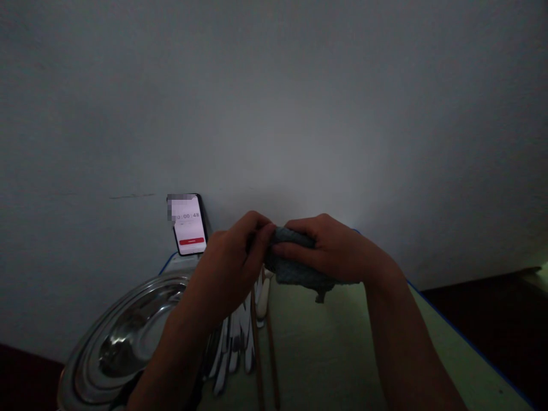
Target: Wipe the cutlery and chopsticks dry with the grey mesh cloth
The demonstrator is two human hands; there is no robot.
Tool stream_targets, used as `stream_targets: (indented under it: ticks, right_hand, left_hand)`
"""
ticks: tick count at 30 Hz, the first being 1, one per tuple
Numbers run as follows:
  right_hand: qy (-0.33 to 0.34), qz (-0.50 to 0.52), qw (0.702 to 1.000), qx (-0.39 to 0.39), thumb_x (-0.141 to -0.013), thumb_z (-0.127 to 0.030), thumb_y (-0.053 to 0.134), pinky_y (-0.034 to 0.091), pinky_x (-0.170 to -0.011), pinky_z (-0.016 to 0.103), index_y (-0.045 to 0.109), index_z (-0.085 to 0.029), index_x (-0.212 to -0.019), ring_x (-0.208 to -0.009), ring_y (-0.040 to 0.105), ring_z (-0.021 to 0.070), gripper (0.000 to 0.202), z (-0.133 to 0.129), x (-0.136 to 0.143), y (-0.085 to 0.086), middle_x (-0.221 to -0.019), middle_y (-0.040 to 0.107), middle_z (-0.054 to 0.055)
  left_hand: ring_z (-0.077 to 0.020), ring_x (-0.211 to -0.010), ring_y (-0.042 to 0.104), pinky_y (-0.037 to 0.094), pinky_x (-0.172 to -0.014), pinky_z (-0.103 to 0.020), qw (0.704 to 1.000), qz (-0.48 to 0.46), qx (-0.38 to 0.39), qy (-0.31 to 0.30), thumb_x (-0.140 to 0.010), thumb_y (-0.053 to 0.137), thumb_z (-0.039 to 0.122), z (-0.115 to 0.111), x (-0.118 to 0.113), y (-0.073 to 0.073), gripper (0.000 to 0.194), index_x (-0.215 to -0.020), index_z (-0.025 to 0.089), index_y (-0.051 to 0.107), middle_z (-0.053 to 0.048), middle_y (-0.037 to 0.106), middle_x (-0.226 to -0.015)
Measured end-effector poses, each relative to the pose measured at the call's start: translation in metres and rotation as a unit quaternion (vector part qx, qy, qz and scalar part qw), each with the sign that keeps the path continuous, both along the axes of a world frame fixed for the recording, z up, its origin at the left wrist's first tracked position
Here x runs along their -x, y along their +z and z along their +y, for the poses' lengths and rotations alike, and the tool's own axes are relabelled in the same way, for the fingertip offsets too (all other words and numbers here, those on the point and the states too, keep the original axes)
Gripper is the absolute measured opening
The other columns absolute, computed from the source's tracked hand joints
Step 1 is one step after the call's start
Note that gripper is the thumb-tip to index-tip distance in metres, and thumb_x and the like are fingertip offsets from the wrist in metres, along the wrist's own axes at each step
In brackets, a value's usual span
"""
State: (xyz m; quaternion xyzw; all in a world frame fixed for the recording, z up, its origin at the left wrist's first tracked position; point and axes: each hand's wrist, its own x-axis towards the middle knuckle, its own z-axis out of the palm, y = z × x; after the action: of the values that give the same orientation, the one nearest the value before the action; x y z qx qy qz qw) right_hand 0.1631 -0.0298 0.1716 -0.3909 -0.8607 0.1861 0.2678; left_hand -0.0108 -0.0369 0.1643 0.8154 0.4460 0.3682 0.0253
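Observation:
A grey-blue cloth (303, 273) is bunched in my right hand (331, 245), whose fingers are closed round it above the table. Pressed up against the cloth's left end, my left hand (240, 251) is closed, thumb and fingers pinched together. Whatever the left hand grips is hidden by its own fingers. Below and behind my left wrist lie several metal pieces of cutlery (235, 337), handles toward me. Beside them are thin brown chopsticks (258, 365) and a pale-handled utensil (264, 297).
Shiny metal basins (115, 342), one inside another, stand at the left, partly behind my left forearm. A phone (190, 228) showing a timer leans on the wall (274, 114). The pale green table (325, 354) has a blue edge.

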Motion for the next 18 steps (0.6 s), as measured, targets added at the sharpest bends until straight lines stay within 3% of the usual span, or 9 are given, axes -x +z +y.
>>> stream_targets:
  ticks: [7,10,13,18]
  right_hand:
    - [0.003,0.006,1.0,0.014,-0.082,-0.044,0.048,0.029,-0.051,0.022,0.059,-0.015,-0.078,-0.056,0.046,0.0079,0.031,0.002,-0.004,-0.003,-0.064,0.055,-0.002]
    - [0.0,0.021,1.0,0.009,-0.082,-0.041,0.048,0.03,-0.052,0.022,0.058,-0.015,-0.076,-0.057,0.045,0.008,0.029,0.003,-0.004,-0.003,-0.065,0.054,-0.002]
    - [-0.003,0.048,0.999,0.003,-0.084,-0.042,0.044,0.031,-0.051,0.021,0.055,-0.015,-0.074,-0.058,0.045,0.0082,0.031,0.002,-0.003,-0.003,-0.065,0.053,-0.002]
    - [0.031,0.092,0.995,0.021,-0.086,-0.041,0.041,0.033,-0.052,0.021,0.057,-0.015,-0.08,-0.059,0.045,0.0083,0.031,-0.002,0.0,0.0,-0.068,0.054,-0.001]
  left_hand:
    - [-0.0098,-0.049,0.056,0.041,-0.047,-0.02,0.999,0.001,0.041,-0.016,-0.089,0.044,0.03,0.002,0.002,-0.002,0.016,-0.084,0.019,0.054,0.004,0.061,-0.058]
    - [-0.0112,-0.056,0.06,0.045,-0.05,-0.02,0.995,-0.049,0.07,-0.046,-0.087,0.047,0.029,0.001,0.003,-0.002,0.015,-0.097,0.02,0.053,0.001,0.064,-0.07]
    - [-0.0121,-0.061,0.061,0.048,-0.05,-0.019,0.985,-0.117,0.092,-0.09,-0.085,0.052,0.028,-0.001,0.008,-0.001,0.028,-0.112,0.02,0.048,-0.001,0.064,-0.079]
    - [-0.0127,-0.072,0.061,0.051,-0.056,-0.019,0.973,-0.155,0.093,-0.141,-0.08,0.06,0.031,-0.004,0.017,0.004,0.03,-0.11,0.027,0.055,0.0,0.063,-0.088]
